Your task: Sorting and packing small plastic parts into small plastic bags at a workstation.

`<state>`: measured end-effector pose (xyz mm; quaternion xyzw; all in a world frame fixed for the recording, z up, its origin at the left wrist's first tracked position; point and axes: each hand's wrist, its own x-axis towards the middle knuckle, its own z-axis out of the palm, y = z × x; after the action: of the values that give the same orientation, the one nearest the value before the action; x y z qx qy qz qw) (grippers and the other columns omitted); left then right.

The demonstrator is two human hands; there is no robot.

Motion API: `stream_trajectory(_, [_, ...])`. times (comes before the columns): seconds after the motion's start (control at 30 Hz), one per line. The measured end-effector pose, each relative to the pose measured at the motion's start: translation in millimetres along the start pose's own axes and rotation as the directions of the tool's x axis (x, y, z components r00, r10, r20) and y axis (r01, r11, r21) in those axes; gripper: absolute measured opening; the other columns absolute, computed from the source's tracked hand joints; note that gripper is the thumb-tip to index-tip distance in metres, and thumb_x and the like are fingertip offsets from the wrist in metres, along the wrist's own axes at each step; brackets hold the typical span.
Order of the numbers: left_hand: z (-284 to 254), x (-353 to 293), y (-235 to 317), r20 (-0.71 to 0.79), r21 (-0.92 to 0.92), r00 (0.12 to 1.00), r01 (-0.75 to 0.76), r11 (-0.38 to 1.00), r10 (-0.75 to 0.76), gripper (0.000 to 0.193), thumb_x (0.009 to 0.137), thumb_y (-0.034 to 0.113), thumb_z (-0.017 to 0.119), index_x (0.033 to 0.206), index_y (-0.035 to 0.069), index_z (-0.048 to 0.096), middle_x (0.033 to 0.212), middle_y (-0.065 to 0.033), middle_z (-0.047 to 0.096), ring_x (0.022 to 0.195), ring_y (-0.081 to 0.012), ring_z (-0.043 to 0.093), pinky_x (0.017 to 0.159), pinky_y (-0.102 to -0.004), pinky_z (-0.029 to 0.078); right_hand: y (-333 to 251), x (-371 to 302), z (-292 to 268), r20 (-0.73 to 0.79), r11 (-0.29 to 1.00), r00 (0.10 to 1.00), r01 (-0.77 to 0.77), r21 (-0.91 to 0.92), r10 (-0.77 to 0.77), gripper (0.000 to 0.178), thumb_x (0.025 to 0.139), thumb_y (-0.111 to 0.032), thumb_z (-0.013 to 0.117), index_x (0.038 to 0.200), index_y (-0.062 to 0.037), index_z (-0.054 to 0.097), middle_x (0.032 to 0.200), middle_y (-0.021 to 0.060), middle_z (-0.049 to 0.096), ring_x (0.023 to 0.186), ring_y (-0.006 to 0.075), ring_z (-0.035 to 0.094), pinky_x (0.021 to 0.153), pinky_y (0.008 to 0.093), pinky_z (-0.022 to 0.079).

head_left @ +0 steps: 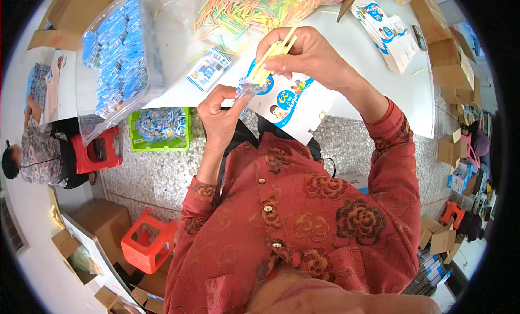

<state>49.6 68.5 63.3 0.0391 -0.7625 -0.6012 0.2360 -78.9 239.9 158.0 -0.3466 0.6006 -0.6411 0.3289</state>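
My left hand (pixel 218 118) pinches a small blue-and-white plastic packet (pixel 247 92) near the table's front edge. In my right hand (pixel 314 57) is a bundle of thin yellow sticks (pixel 268 63), slanting down to the packet's mouth. Whether their lower ends are inside it, I cannot tell. Beneath both hands lies a flat white-and-blue printed carton (pixel 287 111), jutting over the edge. Another blue-and-white packet (pixel 208 70) rests on the table to the left, beside a few loose sticks. Beyond my hands spreads a heap of pink, yellow and green sticks (pixel 233 8).
At the left, a see-through tub (pixel 154 62) holds many blue packets. A green crate (pixel 162 146) with more packets stands below the table edge. Flat cartons (pixel 384 35) and a phone (pixel 419 38) lie at the right. Red stools (pixel 143 243) and another person (pixel 38 151) are on the left.
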Motion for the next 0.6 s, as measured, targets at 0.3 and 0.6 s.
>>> stream_trajectory(0.3, [0,0,7,0.005,0.099,0.999,-0.039,0.994,0.039,0.012,0.070,0.000,0.074,0.071,-0.001,0.062,0.072,-0.0052,0.064,0.064,-0.0107,0.059,0.058,-0.0228,0.045,5,-1,3,0.014,0.976,1.000,0.010,-0.220,-0.007,0.011,0.085,-0.009,0.062,0.094,-0.0028,0.062,0.070,-0.0018,0.057,0.056,0.0013,0.046,0.049,0.0166,0.036])
stream_trajectory(0.6, [1,0,0,0.005,0.091,0.999,0.045,0.995,-0.045,0.011,0.071,0.003,0.073,0.072,-0.001,0.063,0.068,-0.0033,0.063,0.062,-0.0076,0.056,0.057,-0.0223,0.043,0,-3,12,0.061,0.753,0.958,0.257,-0.606,-0.279,0.009,0.080,-0.003,0.063,0.089,-0.0033,0.062,0.080,0.0019,0.062,0.062,0.0090,0.057,0.052,0.0211,0.043])
